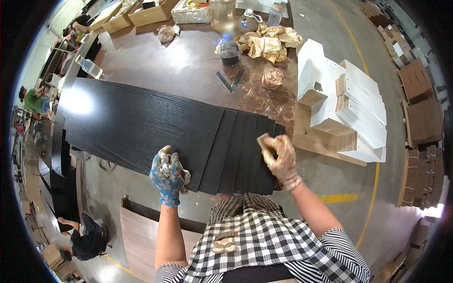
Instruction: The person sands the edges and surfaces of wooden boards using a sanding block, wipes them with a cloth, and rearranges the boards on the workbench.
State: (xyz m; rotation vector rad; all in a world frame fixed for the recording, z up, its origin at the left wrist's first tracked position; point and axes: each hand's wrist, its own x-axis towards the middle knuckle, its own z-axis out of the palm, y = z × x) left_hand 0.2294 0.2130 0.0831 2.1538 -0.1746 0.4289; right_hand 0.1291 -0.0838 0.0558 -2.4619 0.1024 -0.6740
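Black wood-grain panels (155, 122) lie fanned out in an overlapping stack across the table before me. Over their near edge is my left hand (166, 177), in a blue flowered glove, its fingers curled round a crumpled, stained grey-white rag (185, 180). My right hand (281, 158), in a pale glove with reddish and yellowish stains, is above the right end of the stack. Between its thumb and fingers it pinches a small light-brown block (263, 138); its exact kind is unclear.
White boards (325, 94) stand stacked on a wooden base at right. Across the brown table (141, 52) are crumpled brown paper (269, 42), a dark bottle (229, 51), two thin black strips (230, 81), a clear bottle (88, 67) and cardboard boxes (151, 13). Other people work at far left.
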